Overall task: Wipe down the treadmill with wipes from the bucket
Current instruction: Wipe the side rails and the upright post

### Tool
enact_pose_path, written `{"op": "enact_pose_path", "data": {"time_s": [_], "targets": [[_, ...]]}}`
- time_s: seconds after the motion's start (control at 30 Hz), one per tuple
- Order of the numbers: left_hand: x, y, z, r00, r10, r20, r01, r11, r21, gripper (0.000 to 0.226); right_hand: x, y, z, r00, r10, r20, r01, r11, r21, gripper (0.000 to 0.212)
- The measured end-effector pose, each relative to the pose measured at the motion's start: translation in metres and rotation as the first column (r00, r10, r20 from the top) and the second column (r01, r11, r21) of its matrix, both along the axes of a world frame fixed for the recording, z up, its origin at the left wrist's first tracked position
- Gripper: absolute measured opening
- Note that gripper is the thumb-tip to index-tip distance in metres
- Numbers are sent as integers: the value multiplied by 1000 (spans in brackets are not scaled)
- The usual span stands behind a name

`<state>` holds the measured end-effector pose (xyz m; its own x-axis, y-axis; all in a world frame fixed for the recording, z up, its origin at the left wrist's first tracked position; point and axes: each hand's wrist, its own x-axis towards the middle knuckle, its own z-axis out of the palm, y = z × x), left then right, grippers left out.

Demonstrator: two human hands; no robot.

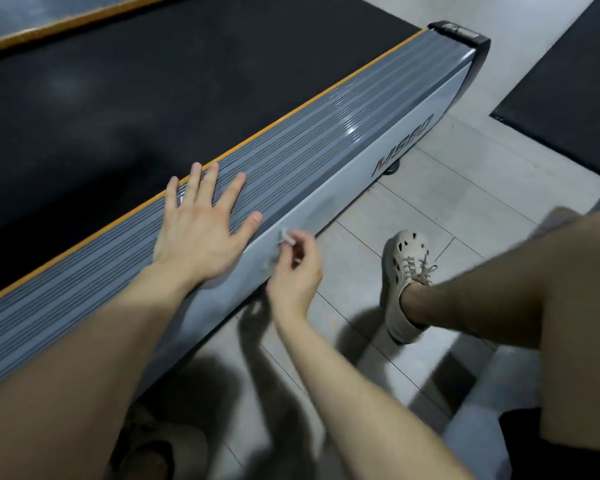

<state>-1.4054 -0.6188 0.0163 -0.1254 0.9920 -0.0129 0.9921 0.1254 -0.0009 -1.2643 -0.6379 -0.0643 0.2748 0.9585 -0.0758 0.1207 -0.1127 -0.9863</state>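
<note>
On the ridged side rail (pixel 309 133) of the treadmill (pixel 357 174) our left hand (pixel 201 233) lies flat, fingers spread. Our right hand (pixel 295 271) pinches a small wipe (pixel 284 237) against the pale side. We think we are rubbing this side now. Next we must slide toward the far end. Our shoe (pixel 407 275) stands close and may block us. We cannot see the bucket

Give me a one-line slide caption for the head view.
Left hand flat on the ribbed treadmill rail, right hand pinching a small wipe at the pale side panel.
</note>
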Motion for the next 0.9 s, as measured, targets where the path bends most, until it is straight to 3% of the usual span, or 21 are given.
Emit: {"op": "enact_pose_path", "data": {"time_s": [0.07,0.17,0.27,0.33,0.4,0.5,0.6,0.73,0.8,0.9], "targets": [[2,1,1,1000,7,-10,-7,1000,2,83,27,76,-1,982,-179,60,181,983,-41,18],[4,0,1,1000,8,-16,-8,1000,12,82,56,155,-3,945,-304,118,314,946,-81,15],[4,-2,2,1000,11,-23,-10,1000,23,80,43,138,10,946,-311,95,312,950,-2,19],[4,-2,4,1000,10,-23,-10,1000,25,79,18,76,10,979,-192,72,187,980,72,21],[4,-1,6,1000,2,-15,-2,1000,14,79,-5,-6,2,997,28,67,-36,991,129,21],[5,-4,7,1000,-11,-25,11,1000,26,75,-11,-61,-1,964,252,84,-264,947,183,18],[9,-6,9,993,-70,-90,80,990,112,66,8,15,-6,999,32,-18,-28,988,151,19],[15,-5,12,982,-143,-126,160,977,141,54,66,160,-3,966,-259,-7,258,962,86,22],[15,-4,13,979,-155,-129,172,977,125,52,74,175,-4,966,-258,-2,257,963,78,23],[15,-5,13,976,-161,-146,178,978,111,51,39,103,-3,988,-135,-76,146,975,170,24]]}}
